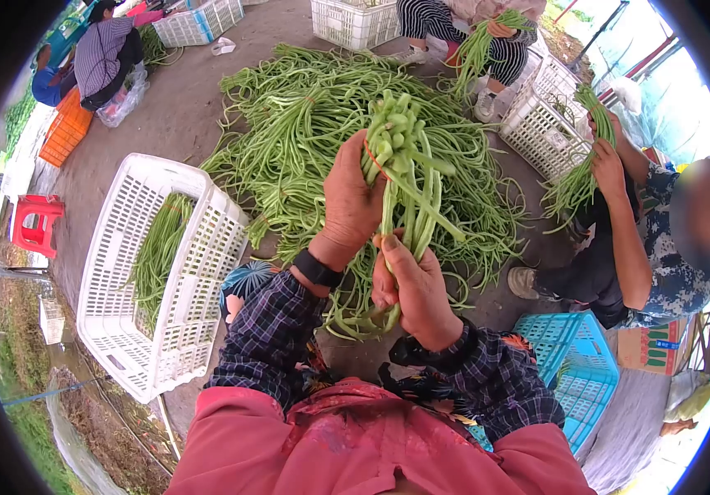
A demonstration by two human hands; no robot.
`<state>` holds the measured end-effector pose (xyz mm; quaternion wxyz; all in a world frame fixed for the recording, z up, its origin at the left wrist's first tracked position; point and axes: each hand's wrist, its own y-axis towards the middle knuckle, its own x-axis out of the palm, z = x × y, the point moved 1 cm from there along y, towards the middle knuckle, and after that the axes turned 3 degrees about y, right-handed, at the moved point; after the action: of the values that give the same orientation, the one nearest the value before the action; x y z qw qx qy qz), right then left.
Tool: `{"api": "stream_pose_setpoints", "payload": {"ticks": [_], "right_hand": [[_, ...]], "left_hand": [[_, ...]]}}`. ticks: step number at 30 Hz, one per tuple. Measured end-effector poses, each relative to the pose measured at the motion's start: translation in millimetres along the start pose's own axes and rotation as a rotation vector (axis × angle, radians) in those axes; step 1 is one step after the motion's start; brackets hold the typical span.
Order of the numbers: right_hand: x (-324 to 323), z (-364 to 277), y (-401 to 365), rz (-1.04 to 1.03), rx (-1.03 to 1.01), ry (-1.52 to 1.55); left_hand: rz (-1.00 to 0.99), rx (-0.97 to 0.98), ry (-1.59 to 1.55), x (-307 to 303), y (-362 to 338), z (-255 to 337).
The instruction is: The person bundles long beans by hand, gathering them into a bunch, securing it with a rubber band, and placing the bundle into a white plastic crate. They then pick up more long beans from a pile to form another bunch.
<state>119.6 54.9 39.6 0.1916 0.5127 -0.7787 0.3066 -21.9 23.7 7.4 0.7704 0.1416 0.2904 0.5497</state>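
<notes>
The person holds a bunch (408,157) of long beans upright in front of the chest, above the heap (289,115) spread on the ground. The left hand (348,196) is clenched round the bunch near its cut ends, just where an orange band (371,157) shows. The right hand (414,289) grips the pods lower down, thumb pressed on them. I'd judge the bunch light but floppy: the pods droop below the right fist (a few curl out loose), so one grip alone would let them sag or slide. It is best held near the band, firmly but without crushing, with a second hand lower. A white crate (107,247) stands to the left, beans lying in it.
</notes>
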Motion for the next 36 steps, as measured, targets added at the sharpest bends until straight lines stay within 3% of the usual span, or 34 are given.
{"api": "stream_pose_setpoints", "payload": {"ticks": [4, 6, 8, 10, 12, 18, 22, 25, 28, 29, 31, 36], "right_hand": [[-0.3, -1.8, -18.3, -0.035, 0.073, 0.038], [-0.2, 2.4, -32.7, -0.085, 0.172, -0.127], [1.1, 24.2, -60.4, -0.186, 0.221, -0.145], [-4.1, 30.3, -61.6, -0.303, 0.267, -0.172], [-26.7, 17.0, -54.4, -0.147, 0.078, -0.006], [-53.7, -59.5, -35.2, -0.114, -0.400, 0.086], [-51.2, -104.0, -31.5, -0.072, -0.593, 0.004], [-52.4, -113.0, -11.3, -0.148, -0.773, -0.388], [-42.6, -80.8, 13.8, 0.021, -0.659, -0.442], [-46.3, -72.4, 22.8, 0.019, -0.648, -0.439], [-53.5, -53.8, 38.3, -0.090, -0.396, -0.394], [-40.7, -40.2, 62.6, -0.061, -0.394, -0.418]], "left_hand": [[-0.034, -0.086, -0.200, 1.3, 2.4, -8.4], [0.008, -0.051, -0.163, -1.5, 6.9, -12.0], [0.071, -0.435, -0.836, -11.5, 25.1, -28.9], [0.113, -0.442, -0.852, -20.9, 29.8, -23.5], [-0.052, -0.539, -0.934, -33.2, 27.6, -10.6], [-0.136, -0.636, -1.072, -44.3, 24.5, -4.5], [-0.145, -0.661, -1.076, -52.4, 21.9, 2.8], [-0.263, -0.664, -1.115, -60.0, 14.9, 2.1], [-0.274, -0.681, -1.142, -64.9, 10.3, 8.0], [-0.266, -0.690, -1.138, -67.0, 9.2, 10.1], [-0.293, -0.749, -1.152, -69.0, 6.7, 12.2], [-0.367, -0.801, -1.152, -66.4, 5.5, 4.3]]}}
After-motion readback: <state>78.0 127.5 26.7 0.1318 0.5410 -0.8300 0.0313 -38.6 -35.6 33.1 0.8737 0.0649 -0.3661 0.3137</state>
